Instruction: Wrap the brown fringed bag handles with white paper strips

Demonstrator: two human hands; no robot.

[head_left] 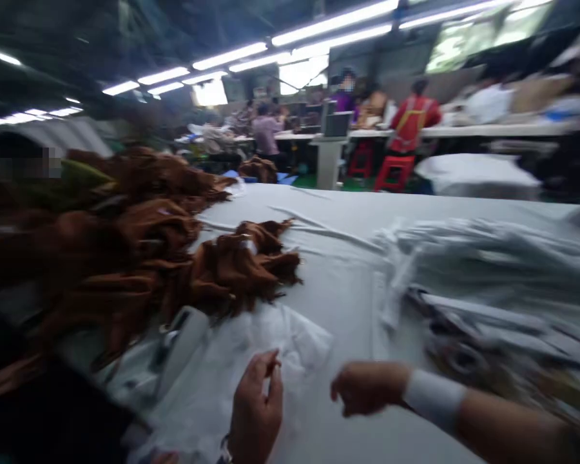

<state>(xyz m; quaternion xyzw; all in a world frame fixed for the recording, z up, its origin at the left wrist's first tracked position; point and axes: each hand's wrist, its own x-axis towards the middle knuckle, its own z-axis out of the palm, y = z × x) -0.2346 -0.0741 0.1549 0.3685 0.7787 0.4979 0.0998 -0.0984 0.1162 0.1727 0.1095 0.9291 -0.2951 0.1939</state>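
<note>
My left hand (258,409) is raised at the lower middle, with its thumb and forefinger tips close together. What it pinches, if anything, is too small to make out. Below and behind it lies a crumpled translucent white plastic bag (290,335). To the right, my right hand (370,388), with a white band (435,398) at the wrist, hovers over the pale table (338,309). Its fingers are curled and blurred, and anything in them is hidden. Beyond the plastic lies a bunched brown fabric piece with ragged edges (241,264).
A large heap of brown fabric (145,225) fills the left side. Someone in dark clothing (43,399) is close at my left. White plastic sheeting (488,251) and a blurred pile of items (464,354) lie right. People sit at a long bench (488,131) behind; a red stool (395,173) stands there.
</note>
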